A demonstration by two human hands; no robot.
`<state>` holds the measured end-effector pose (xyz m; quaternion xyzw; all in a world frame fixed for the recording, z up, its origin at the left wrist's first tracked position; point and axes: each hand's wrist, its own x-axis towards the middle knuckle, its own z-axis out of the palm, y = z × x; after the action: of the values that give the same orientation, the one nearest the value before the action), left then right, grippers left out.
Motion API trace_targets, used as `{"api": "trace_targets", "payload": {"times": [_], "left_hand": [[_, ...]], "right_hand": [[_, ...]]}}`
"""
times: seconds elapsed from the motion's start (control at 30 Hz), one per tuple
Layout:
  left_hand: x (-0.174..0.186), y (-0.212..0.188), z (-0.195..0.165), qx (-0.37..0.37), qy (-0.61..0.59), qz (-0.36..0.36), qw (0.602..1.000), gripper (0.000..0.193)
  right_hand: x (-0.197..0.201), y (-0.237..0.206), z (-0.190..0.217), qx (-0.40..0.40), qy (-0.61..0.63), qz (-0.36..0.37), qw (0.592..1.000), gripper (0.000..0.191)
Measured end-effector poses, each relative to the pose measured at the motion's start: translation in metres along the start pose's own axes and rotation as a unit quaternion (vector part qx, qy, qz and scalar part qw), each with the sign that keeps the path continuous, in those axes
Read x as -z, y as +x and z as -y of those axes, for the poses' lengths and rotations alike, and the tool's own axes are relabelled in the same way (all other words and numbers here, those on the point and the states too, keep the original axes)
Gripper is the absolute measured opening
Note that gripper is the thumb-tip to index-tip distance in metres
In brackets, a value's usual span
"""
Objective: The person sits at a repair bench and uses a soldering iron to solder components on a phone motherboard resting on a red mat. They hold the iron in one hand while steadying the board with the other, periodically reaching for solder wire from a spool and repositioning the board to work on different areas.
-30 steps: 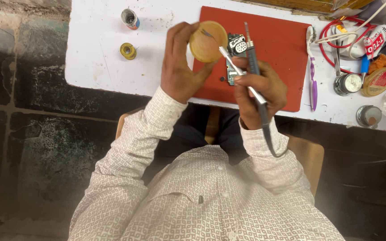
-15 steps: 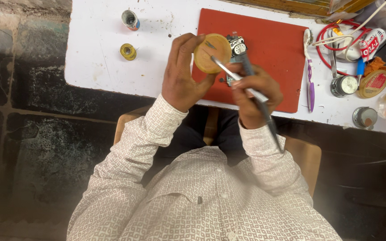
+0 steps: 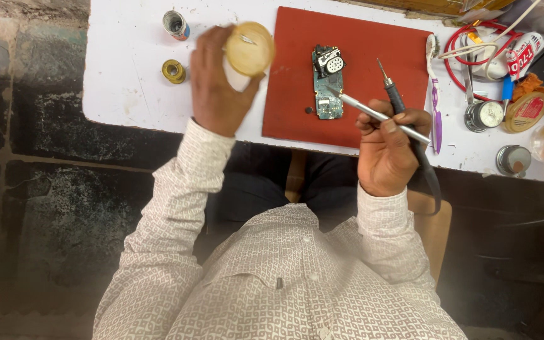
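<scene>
Gripping a round yellowish tin (image 3: 249, 48) from its left side, the left hand (image 3: 216, 88) has its fingers curled around the rim, with the thumb underneath. The tin sits over the white tabletop (image 3: 127, 75), just left of the red mat (image 3: 360, 44). A small brass-coloured spool (image 3: 174, 71) lies just left of those fingers, and a short metal cylinder (image 3: 175, 24) rests a little beyond it.

The right hand (image 3: 388, 148) is closed on 2 tools at once: silver tweezers (image 3: 373, 113) and a dark-handled soldering iron (image 3: 395, 94). The tweezers run up and left from the fingers, and their tip meets the lower part of a green circuit board (image 3: 328, 82) lying on the mat. The iron's tip points away from the fingers, above the bare mat and clear of the board. Its cord trails down past the wrist.

Right of these fingers lie a purple toothbrush (image 3: 434, 94), a coil of red wire (image 3: 473, 44) and several small round tins (image 3: 514, 158).
</scene>
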<state>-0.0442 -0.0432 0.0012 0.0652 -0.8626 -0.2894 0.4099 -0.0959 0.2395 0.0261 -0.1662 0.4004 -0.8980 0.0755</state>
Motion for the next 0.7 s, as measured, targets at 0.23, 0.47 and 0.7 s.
{"api": "trace_targets", "payload": {"times": [0.23, 0.47, 0.7], "left_hand": [[0.012, -0.011, -0.062, 0.023, -0.145, 0.071, 0.987, 0.077], [0.022, -0.008, -0.073, 0.016, -0.172, 0.089, 0.981, 0.077], [0.024, -0.010, -0.069, 0.003, -0.185, 0.098, 0.978, 0.079]], "right_hand": [[-0.043, -0.006, -0.012, 0.162, -0.262, 0.094, 0.947, 0.018], [-0.057, -0.002, -0.013, 0.137, -0.289, 0.127, 0.939, 0.016], [-0.044, -0.005, -0.014, 0.090, -0.249, 0.140, 0.954, 0.016]]}}
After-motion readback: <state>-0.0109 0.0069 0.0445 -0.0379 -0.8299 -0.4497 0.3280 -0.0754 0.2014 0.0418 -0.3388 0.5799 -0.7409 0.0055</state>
